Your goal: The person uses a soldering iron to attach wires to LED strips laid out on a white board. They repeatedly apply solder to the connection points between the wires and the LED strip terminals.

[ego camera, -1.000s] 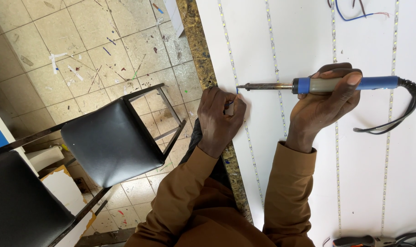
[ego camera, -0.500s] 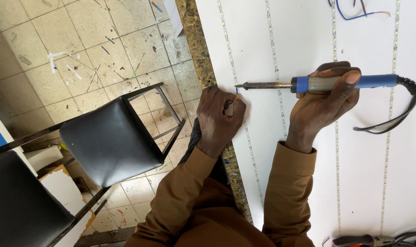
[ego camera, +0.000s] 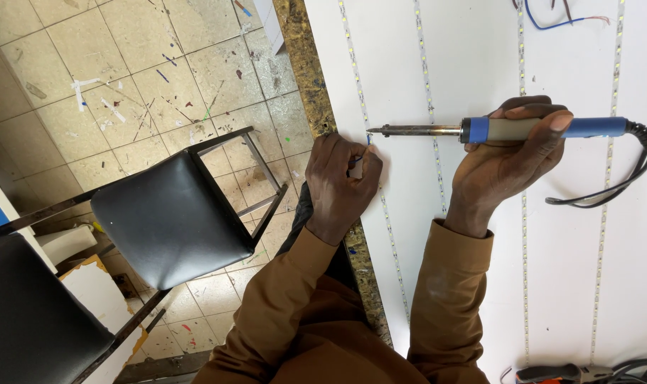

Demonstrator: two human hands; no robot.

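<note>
Gripping blue-handled soldering iron (ego camera: 508,129) — right hand (ego camera: 505,167) | left hand (ego camera: 341,185) pinching thin wire (ego camera: 359,161)

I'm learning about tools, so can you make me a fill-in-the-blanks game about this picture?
1. The right hand holds a soldering iron with a ____ handle.
2. The left hand rests on the ____ board.
3. The chair beside the table has a ____ seat.

Missing words: blue; white; black
</note>
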